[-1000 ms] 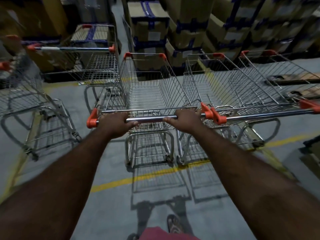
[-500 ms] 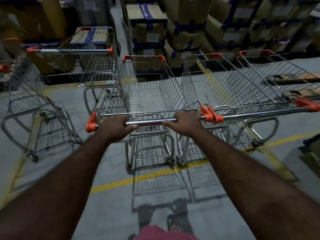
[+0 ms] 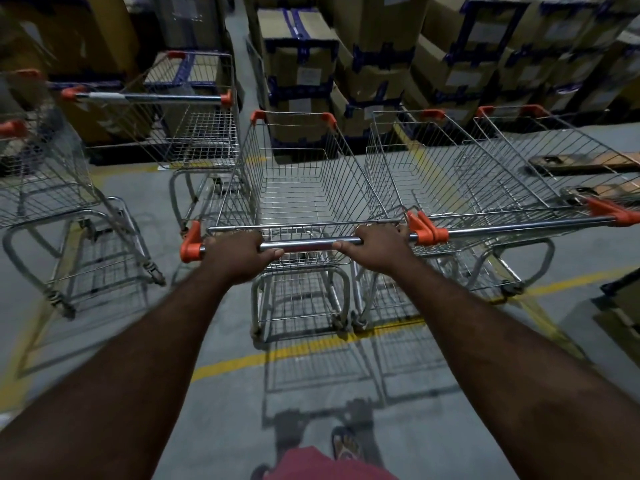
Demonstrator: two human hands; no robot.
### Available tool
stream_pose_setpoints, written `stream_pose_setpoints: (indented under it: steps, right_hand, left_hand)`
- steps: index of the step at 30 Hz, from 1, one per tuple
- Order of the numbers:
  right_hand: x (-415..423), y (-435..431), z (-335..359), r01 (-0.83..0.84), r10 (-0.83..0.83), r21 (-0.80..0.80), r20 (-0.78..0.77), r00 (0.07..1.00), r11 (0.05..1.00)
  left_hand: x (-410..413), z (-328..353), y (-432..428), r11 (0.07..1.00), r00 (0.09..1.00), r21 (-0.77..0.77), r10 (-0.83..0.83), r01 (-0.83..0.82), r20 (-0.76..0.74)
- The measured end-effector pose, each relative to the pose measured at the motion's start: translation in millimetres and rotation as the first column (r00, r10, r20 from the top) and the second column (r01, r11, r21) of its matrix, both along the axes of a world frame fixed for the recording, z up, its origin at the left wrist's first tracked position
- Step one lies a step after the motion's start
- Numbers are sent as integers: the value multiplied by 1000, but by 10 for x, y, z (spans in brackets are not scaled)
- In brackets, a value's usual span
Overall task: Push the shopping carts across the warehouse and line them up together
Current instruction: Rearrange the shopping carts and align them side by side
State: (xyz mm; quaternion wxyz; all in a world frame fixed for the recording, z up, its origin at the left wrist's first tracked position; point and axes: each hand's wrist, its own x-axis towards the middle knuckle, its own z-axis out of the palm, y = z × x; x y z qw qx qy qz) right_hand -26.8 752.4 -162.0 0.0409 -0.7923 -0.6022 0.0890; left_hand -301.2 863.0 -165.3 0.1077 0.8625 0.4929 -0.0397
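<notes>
Both my left hand (image 3: 233, 256) and right hand (image 3: 375, 247) grasp the cart handle (image 3: 306, 243); the neighbouring cart (image 3: 450, 188) sits touching on my right, baskets parallel.

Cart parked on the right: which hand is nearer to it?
Right. The right hand grips the bar next to that cart; the left hand grips the bar's opposite end.

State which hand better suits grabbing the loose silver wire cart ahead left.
Left, likely: the left hand grips the silver handlebar nearest that silver wire cart; the right hand grips its far end.
</notes>
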Motion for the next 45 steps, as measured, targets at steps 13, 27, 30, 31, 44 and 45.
stream_pose_setpoints:
  steps: [13, 27, 30, 31, 44, 45]
  right_hand:
    - [38, -58, -51, 3, -3, -10, 33, 999, 1000]
    - [29, -187, -32, -12, 12, -16, 17, 1000, 1000]
    - [7, -228, -23, -11, 11, -20, 27, 1000, 1000]
    - [-4, -242, -18, -8, 9, -22, 34, 999, 1000]
    - [27, -158, 41, -24, 25, -67, 20, 999, 997]
    - [25, -137, 39, -29, 30, -65, 20, 999, 997]
  left_hand:
    - [33, 130, -224, 1000, 1000, 20, 15, -14, -20]
    - [25, 165, -404, 999, 1000, 50, -7, 8, -10]
    - [11, 163, -444, 999, 1000, 52, 0, 0, -5]
    - [2, 154, -453, 999, 1000, 54, 3, -3, -2]
    - [3, 77, -427, 995, 999, 93, 38, -40, 23]
    - [-5, 79, -417, 994, 999, 99, 46, -48, 20]
